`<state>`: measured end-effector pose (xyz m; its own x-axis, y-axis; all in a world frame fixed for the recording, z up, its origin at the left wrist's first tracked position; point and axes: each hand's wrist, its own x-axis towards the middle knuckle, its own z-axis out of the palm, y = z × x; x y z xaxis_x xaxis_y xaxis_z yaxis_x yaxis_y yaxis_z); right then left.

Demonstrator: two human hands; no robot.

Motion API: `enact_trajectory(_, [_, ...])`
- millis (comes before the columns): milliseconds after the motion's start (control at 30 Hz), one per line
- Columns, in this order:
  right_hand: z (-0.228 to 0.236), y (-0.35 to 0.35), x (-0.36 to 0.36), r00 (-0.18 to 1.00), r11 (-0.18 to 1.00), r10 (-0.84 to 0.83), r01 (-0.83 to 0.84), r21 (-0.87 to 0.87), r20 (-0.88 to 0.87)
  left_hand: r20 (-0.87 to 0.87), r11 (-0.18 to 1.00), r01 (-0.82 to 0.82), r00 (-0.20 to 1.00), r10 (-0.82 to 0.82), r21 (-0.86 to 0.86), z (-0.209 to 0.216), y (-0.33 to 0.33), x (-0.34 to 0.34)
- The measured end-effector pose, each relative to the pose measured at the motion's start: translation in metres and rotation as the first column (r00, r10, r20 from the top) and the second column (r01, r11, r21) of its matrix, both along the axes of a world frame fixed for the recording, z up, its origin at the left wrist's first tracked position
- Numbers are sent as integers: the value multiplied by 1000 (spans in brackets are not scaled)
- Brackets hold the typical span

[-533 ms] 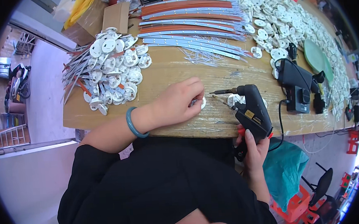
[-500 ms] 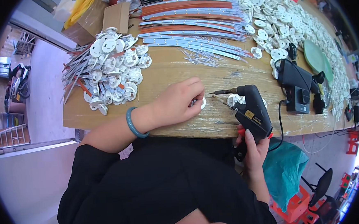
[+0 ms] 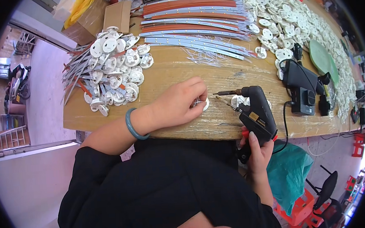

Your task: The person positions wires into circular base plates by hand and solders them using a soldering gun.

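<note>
My left hand [image 3: 181,102], with a blue-green bangle on its wrist, is closed in a pinch low over the table. A small white round plastic cap [image 3: 206,104] pokes out beside its fingertips; the fingers hide most of it. In my right hand [image 3: 258,154] is a black trigger-type soldering gun [image 3: 258,117], gripped by its handle near the table's front edge. Its thin tip [image 3: 225,93] points left, a short gap from my left fingers. Below the tip, partly behind the gun, lie white round caps [image 3: 237,100].
White caps with strips attached are heaped [image 3: 115,72] at left. Metal and orange LED strips [image 3: 194,27] lie at the back, with loose thin wires. A large pile of white caps [image 3: 279,28] covers the back right, near a black power adapter [image 3: 299,79] and green plate [image 3: 320,57].
My left hand has shifted slightly, its fingers curling at the cap. The soldering gun and my right hand have hardly moved.
</note>
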<state>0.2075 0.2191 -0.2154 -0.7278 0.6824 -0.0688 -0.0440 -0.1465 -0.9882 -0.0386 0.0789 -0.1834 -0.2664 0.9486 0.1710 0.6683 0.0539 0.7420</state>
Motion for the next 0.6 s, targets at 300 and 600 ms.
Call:
enact_trajectory(300, [3,-1,-1,1000,1000,-5,5,6,8,-16,998,63,998,-63,8,-1,-2,-5])
enact_trajectory(600, [6,-2,-2,1000,1000,-11,11,-7,11,-50,994,111,993,-111,6,-2,-2,-6])
